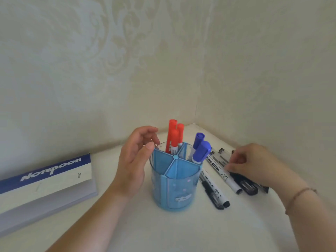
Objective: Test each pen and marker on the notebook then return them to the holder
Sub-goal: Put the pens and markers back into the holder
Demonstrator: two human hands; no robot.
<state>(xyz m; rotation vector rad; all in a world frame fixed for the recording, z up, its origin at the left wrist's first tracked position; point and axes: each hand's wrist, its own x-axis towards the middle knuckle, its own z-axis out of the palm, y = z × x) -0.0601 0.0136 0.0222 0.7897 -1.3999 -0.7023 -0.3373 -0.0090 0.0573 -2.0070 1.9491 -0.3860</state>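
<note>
While the holder [174, 180] stood near the table's [181, 231] back right corner, it already carried three red markers [174, 137] in a back compartment and two blue ones [200, 150] in the right-hand one; the two nearer compartments looked empty. Just right of it, toward the right edge, lay the black pens [216, 186] in a loose row, and the notebook [45, 180] sat closed at the left edge, well apart.

The step in hand seemed to be lifting a black pen from the row. To do it well, one pen should be pinched near its middle and drawn clear of its neighbours so none rolls off, and the notebook would need opening before any testing.

The right hand [254, 164] reached over the pens from the right, wrist raised, its fingers [234, 160] curled down onto them; whether they had truly closed on one pen I could not tell. The left hand [138, 157] stood on edge against the holder's left side, thumb at the rim, fingers loosely bent above it and gripping nothing, steadying it at most.
</note>
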